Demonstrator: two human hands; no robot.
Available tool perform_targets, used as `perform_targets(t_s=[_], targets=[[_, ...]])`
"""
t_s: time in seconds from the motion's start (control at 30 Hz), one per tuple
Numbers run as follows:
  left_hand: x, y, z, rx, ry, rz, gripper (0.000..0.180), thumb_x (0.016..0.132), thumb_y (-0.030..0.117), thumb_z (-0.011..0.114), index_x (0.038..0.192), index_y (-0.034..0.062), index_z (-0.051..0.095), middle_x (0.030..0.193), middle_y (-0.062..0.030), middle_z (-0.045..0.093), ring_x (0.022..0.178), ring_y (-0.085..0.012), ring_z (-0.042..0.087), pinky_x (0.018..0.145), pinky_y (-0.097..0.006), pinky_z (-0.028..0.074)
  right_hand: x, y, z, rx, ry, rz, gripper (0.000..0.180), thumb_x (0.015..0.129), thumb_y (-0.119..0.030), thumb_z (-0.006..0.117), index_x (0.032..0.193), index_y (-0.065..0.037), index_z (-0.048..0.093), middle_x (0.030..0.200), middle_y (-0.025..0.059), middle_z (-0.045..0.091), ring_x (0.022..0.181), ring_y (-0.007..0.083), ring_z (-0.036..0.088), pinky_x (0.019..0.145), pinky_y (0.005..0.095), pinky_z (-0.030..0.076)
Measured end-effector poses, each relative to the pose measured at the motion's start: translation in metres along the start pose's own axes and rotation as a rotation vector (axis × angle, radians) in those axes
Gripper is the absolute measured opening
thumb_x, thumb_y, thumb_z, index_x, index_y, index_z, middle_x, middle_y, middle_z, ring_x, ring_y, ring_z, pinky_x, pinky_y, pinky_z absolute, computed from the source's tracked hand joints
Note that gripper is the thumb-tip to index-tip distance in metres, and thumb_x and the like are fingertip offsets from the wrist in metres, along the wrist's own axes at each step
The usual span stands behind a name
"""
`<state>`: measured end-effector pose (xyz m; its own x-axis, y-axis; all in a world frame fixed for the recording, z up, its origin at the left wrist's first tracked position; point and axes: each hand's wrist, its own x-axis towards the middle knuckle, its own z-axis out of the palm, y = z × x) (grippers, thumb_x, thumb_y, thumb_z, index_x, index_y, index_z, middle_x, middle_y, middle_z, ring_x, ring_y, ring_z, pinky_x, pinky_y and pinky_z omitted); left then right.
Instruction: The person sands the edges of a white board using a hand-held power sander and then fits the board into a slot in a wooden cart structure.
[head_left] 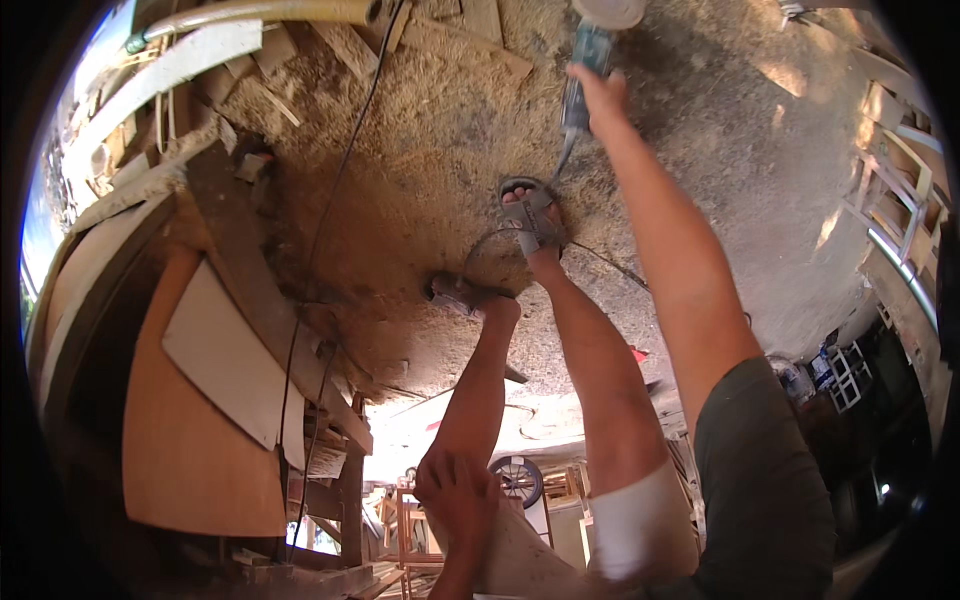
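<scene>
My right hand, at the end of an outstretched arm, is wrapped round the body of a teal and dark angle grinder. A pale round disc sits at the tool's far end, partly cut off by the upper edge of the view. From its near end a cord runs down toward my sandalled foot. My left hand lies on my leg near the knee, fingers spread over it, with nothing in its grasp.
Sawdust covers the ground, with wood offcuts at the far left. A dark cable hangs across the left side. Curved wooden panels stand left on a timber frame. Scrap wood is piled at right.
</scene>
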<state>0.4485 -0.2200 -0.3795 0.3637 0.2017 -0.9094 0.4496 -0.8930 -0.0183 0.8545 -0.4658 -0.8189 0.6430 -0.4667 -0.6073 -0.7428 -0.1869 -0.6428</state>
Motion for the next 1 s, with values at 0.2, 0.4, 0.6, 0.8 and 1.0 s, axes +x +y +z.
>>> perform_targets(t_s=[0.2,0.4,0.6,0.8,1.0], targets=[[0.011,0.004,-0.008,0.031,-0.002,-0.031,0.076,0.070,0.043,0.082,0.129,0.0010,0.059,0.144,-0.0262,0.043,0.136,-0.0487,0.034,0.107,-0.067,0.026,0.067,0.027,0.040,-0.027,0.120,-0.341,0.062,0.072,-0.040,0.087,0.099,0.010,0.062,0.090,0.0163,0.068,0.078,0.0243,0.067,0.068,0.0419,0.052],[0.002,-0.002,0.008,-0.009,0.082,0.003,0.067,0.069,0.043,0.082,0.119,0.0032,0.064,0.135,-0.0237,0.051,0.133,-0.0485,0.036,0.103,-0.068,0.028,0.052,0.037,0.035,-0.214,0.102,-0.278,0.077,0.076,-0.048,0.085,0.115,0.011,0.056,0.106,0.0238,0.066,0.098,0.0303,0.067,0.080,0.0459,0.054],[-0.005,0.003,0.020,-0.005,0.115,0.021,0.060,0.069,0.047,0.081,0.111,0.0069,0.064,0.128,-0.0175,0.055,0.126,-0.0444,0.041,0.099,-0.066,0.030,0.033,0.022,0.037,-0.376,0.029,-0.135,0.093,0.071,-0.046,0.089,0.130,0.013,0.047,0.129,0.0322,0.056,0.118,0.0433,0.059,0.100,0.0456,0.049],[-0.021,-0.005,0.057,-0.149,0.047,-0.054,0.060,0.070,0.047,0.080,0.112,0.0074,0.063,0.129,-0.0181,0.053,0.127,-0.0454,0.040,0.099,-0.067,0.029,-0.017,0.019,0.043,-0.500,-0.057,-0.188,0.115,0.081,-0.045,0.081,0.157,0.008,0.014,0.157,0.0336,0.029,0.148,0.0433,0.030,0.121,0.0463,0.029],[-0.023,0.014,0.070,-0.124,-0.034,-0.049,0.064,0.082,0.054,0.070,0.125,0.0068,0.064,0.140,-0.0190,0.050,0.135,-0.0455,0.037,0.105,-0.079,0.023,-0.164,0.057,0.018,-0.734,-0.304,-0.471,0.081,0.086,-0.039,0.074,0.150,-0.009,0.036,0.146,0.0299,0.045,0.139,0.0465,0.037,0.113,0.0512,0.035]])
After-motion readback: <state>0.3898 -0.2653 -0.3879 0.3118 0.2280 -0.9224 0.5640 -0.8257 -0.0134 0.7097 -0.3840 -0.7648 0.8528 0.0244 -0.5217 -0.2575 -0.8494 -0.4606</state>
